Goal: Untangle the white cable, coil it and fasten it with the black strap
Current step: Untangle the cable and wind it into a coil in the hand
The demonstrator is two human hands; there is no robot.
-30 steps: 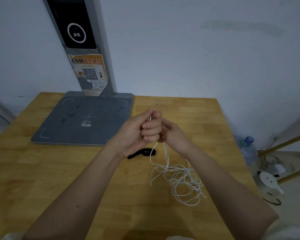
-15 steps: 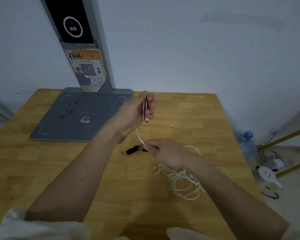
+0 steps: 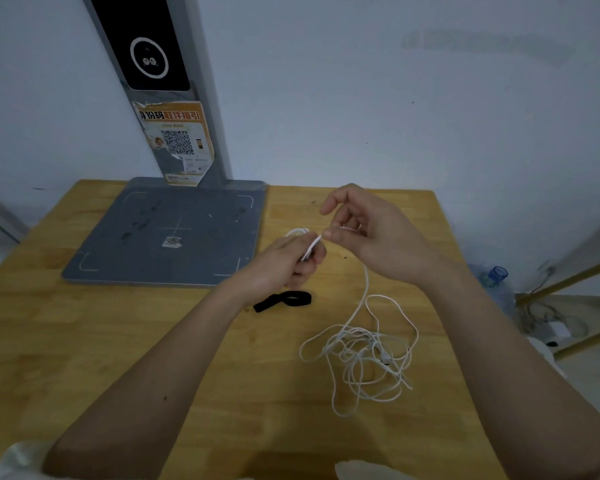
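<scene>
White cable (image 3: 361, 344) pinched between both hands, left hand (image 3: 288, 261) grip closed round apparently small loops, right hand (image 3: 371, 237) fingertips clamped.

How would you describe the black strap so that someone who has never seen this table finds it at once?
Start at the wooden table and its grey plate. Just in front of that plate's near right corner, under the left hand, lies the black strap, flat and untouched. It is the only dark, short, flat band; the white cable beside it is thin, long and tangled.
</scene>
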